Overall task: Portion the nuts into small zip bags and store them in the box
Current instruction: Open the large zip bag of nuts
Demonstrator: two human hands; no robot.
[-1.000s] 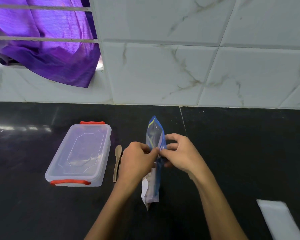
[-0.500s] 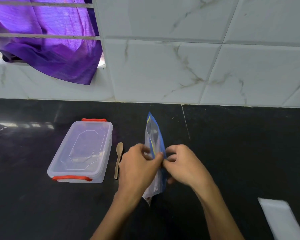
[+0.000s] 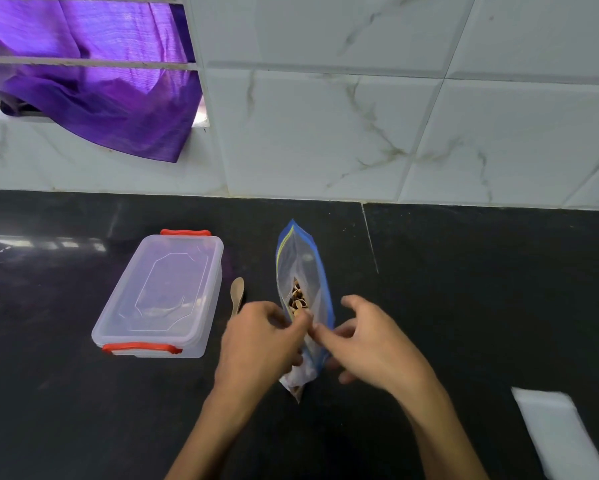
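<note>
A clear zip bag with a blue rim [image 3: 301, 261] stands upright on the black counter, its mouth spread open. Brown nuts [image 3: 297, 300] show inside it. My left hand [image 3: 260, 344] pinches the left lip of the mouth at the near end. My right hand [image 3: 370, 344] has curled fingers and pinches the right lip, with its lower fingers behind the bag. The clear storage box [image 3: 163, 292] with red clips lies closed to the left. My hands hide the bag's lower part.
A small wooden spoon [image 3: 237, 292] lies between the box and the bag. A flat white stack of small bags [image 3: 561, 434] sits at the near right. The tiled wall [image 3: 325, 133] and a purple cloth [image 3: 94, 84] rise behind the counter.
The bag's mouth was pinched together and is now pulled apart, so the nuts show. My hands have slid toward me along the rim and moved apart.
</note>
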